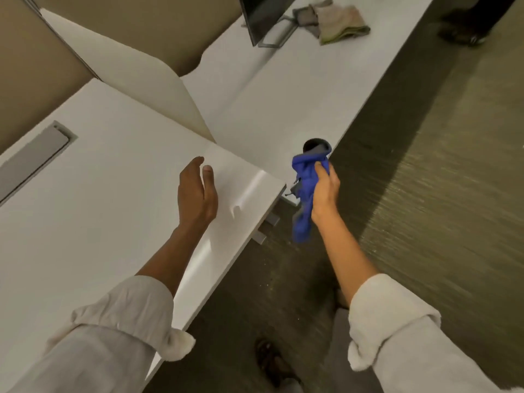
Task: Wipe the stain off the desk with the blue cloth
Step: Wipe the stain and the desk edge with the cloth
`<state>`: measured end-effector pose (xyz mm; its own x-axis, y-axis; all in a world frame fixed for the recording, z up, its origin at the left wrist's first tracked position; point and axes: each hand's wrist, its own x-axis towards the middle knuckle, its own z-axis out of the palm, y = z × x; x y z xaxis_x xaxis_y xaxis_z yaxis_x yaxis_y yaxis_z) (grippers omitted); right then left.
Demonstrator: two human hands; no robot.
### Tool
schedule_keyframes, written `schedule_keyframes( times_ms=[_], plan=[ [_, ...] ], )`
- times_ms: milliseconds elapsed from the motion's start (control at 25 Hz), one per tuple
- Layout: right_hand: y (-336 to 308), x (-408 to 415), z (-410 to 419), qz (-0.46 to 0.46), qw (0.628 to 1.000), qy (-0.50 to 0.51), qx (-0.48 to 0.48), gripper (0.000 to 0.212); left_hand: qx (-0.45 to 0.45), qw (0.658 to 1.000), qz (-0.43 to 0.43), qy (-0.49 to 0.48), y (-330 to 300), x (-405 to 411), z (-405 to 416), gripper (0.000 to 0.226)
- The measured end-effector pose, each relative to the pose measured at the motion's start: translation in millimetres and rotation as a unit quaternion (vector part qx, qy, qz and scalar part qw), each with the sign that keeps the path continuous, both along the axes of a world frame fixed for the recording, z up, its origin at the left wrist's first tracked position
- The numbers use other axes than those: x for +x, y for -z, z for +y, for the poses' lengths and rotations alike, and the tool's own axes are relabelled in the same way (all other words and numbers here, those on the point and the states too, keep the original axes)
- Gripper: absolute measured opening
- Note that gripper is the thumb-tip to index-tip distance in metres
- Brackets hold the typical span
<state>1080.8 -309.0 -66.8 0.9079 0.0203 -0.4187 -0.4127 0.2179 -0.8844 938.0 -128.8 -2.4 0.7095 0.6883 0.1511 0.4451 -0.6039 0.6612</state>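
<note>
The person stands at the corner of a white desk [99, 199], both arms stretched forward, pale sleeves rolled up above the forearms. The right hand [324, 191] is clenched around the blue cloth [305, 182] — the fabric is bunched in the fist, one crumpled end sticking up above the fingers and a longer tail hanging below the wrist. The cloth is in the air, off the desk's right-hand corner and over the dark carpet [425, 194], touching no surface.

The left hand [197, 194] is slack, fingers loosely extended and grasping nothing. It hovers over the desktop near that same corner; whether it touches the surface I cannot tell. The picture is blurred, and I cannot make out any stain on the white top — only a few bright streaks of glare near the edge.

A grey cable hatch [34, 157] is set into the desk at the far left. Beyond the corner a second white desk [283, 103] runs away toward the back, with a low partition between the two. On that far desk stands a dark monitor [263, 15] on a metal foot, and just beside it lies a heap of beige and grey cloths [337, 21]. At the top right corner someone's dark shoes [465, 32] stand on the carpet.
</note>
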Motion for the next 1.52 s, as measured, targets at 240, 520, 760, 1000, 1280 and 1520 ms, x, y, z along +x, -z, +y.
schedule_keyframes(
  times_ms=[240, 520, 760, 1000, 1280, 1520],
  plan=[
    [3, 74, -2, 0.135, 0.971, -0.156, 0.12, 0.022, 0.041, 0.996, 0.022, -0.074, -3, 56, 3, 0.056],
    [10, 156, 18, 0.261, 0.908, -0.273, 0.182, 0.04, -0.018, 0.97, 0.099, -0.223, -1, 109, -19, 0.073],
    [20, 168, 76, 0.244, 0.858, -0.444, 0.084, 0.048, -0.036, 0.937, 0.094, -0.334, 8, 146, -14, 0.066],
    [3, 141, 148, 0.145, 0.781, -0.606, 0.04, 0.049, -0.022, 0.928, 0.088, -0.36, 7, 143, 5, 0.054],
    [-4, 91, 201, -0.057, 0.727, -0.672, -0.125, 0.053, -0.021, 0.93, 0.04, -0.365, 11, 131, 13, 0.049],
    [-5, 79, 215, -0.095, 0.725, -0.647, -0.216, 0.052, -0.006, 0.937, -0.007, -0.348, 8, 125, 14, 0.045]
  ],
)
